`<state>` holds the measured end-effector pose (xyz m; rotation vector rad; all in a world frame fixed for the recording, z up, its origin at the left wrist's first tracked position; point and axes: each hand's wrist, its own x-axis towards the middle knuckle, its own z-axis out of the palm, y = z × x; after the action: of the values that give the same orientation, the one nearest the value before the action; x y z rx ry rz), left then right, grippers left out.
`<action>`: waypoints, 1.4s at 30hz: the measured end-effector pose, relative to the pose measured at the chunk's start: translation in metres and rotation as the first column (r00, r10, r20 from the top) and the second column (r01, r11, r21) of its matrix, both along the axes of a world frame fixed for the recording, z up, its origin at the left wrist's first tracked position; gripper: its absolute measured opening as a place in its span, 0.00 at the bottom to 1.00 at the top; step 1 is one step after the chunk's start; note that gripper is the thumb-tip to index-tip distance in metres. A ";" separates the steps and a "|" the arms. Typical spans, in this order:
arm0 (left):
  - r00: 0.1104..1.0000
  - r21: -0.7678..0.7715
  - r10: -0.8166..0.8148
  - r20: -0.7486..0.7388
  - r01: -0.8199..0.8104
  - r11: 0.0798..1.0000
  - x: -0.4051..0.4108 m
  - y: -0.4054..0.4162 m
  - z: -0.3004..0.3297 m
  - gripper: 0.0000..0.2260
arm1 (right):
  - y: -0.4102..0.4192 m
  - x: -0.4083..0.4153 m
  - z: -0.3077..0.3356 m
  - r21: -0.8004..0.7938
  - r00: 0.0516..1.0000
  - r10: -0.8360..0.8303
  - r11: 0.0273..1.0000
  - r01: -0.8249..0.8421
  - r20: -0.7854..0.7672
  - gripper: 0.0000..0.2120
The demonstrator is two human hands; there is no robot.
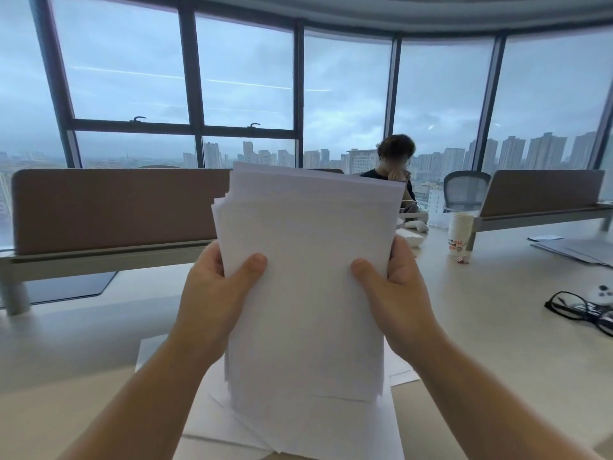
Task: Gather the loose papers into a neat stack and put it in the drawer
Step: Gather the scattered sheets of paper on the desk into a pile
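A thick stack of white papers (308, 260) stands upright in front of me, its top edges uneven, its lower edge resting on or just above the sheets below. My left hand (215, 293) grips its left side, thumb across the front. My right hand (394, 293) grips the right side the same way. More loose white sheets (298, 423) lie flat on the beige desk (481, 327) under the stack, fanned out at different angles. No drawer is in view.
A brown divider panel (116, 207) runs along the desk's far edge. A stack of paper cups (459, 234) stands at the right, black glasses (580, 310) lie near the right edge, grey folders (574, 247) beyond. A person sits behind the divider, near an empty mesh chair (464, 190).
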<state>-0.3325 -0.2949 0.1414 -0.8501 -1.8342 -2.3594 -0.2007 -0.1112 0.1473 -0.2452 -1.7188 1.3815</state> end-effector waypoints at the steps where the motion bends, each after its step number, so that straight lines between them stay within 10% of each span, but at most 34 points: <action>1: 0.999 -0.005 -0.017 0.042 0.017 1.000 0.000 0.000 -0.007 0.17 | 0.000 0.000 -0.009 -0.012 1.000 -0.002 1.000 0.002 0.022 0.18; 16: 0.994 -0.046 0.020 0.105 -0.015 0.999 0.008 0.015 -0.001 0.22 | 0.003 -0.002 -0.006 0.038 0.997 -0.071 0.997 0.070 0.014 0.11; 29: 0.993 -0.462 0.064 0.096 -0.012 0.887 0.007 0.010 -0.051 0.08 | 0.032 -0.009 -0.088 0.084 0.941 -0.063 0.996 0.037 0.334 0.08; 34: 0.927 -0.340 0.018 0.373 0.119 0.933 0.017 0.008 -0.022 0.16 | 0.061 -0.015 -0.085 -0.282 0.955 0.158 0.956 -0.084 0.251 0.12; 37: 0.973 -0.698 0.062 0.221 0.113 0.707 0.011 -0.010 -0.021 0.22 | 0.077 -0.012 -0.096 -0.476 0.973 0.155 0.877 -0.056 0.172 0.11; 40: 0.990 -0.990 0.043 -0.133 -0.135 0.050 0.007 -0.028 -0.032 0.28 | 0.092 -0.011 -0.102 -0.557 0.984 0.075 0.830 0.027 0.160 0.08; 42: 0.988 -0.963 -0.009 -0.157 -0.155 -0.219 0.008 -0.030 -0.040 0.43 | 0.099 -0.009 -0.105 -0.612 0.986 0.048 0.788 0.059 0.157 0.09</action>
<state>-0.3240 -0.3249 0.1012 -0.6479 -3.3333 0.0068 -0.2097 -0.0118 0.0424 -0.7473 -1.3288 1.9372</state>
